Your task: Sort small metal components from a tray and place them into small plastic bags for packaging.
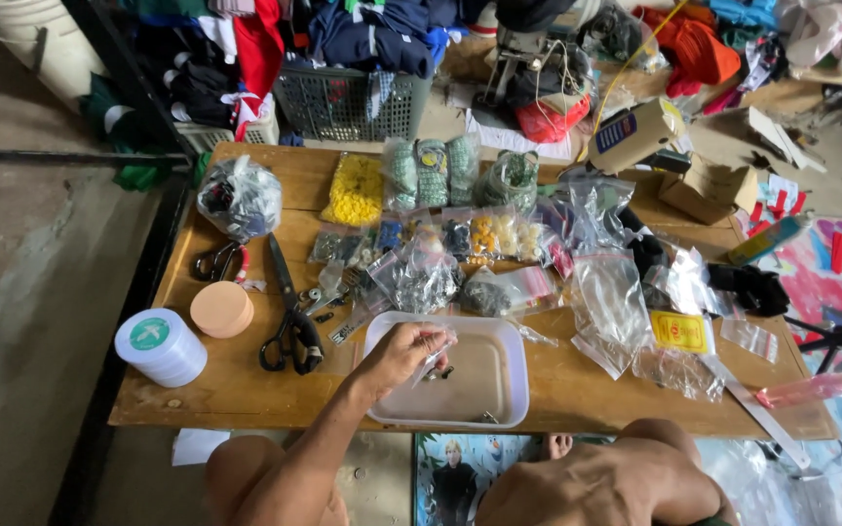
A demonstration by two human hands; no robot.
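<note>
My left hand (pixel 400 356) reaches in from the lower left and hovers over a white rectangular plastic tray (pixel 511 390) at the table's near edge. Its fingers pinch a small clear plastic bag (pixel 436 349) just above the tray. A few small dark metal pieces (pixel 440 373) lie on the tray floor under the bag, and another bit (pixel 487 417) sits near the front rim. My right hand does not show in this view; only bare knees appear at the bottom.
On the wooden table (pixel 246 390) lie black scissors (pixel 290 321), a white tape roll (pixel 160 346), a peach round lid (pixel 222 309), several small bags of beads and buttons (pixel 460 239) and empty clear bags (pixel 606 302). Clothes and a grey basket (pixel 348 102) crowd the floor behind.
</note>
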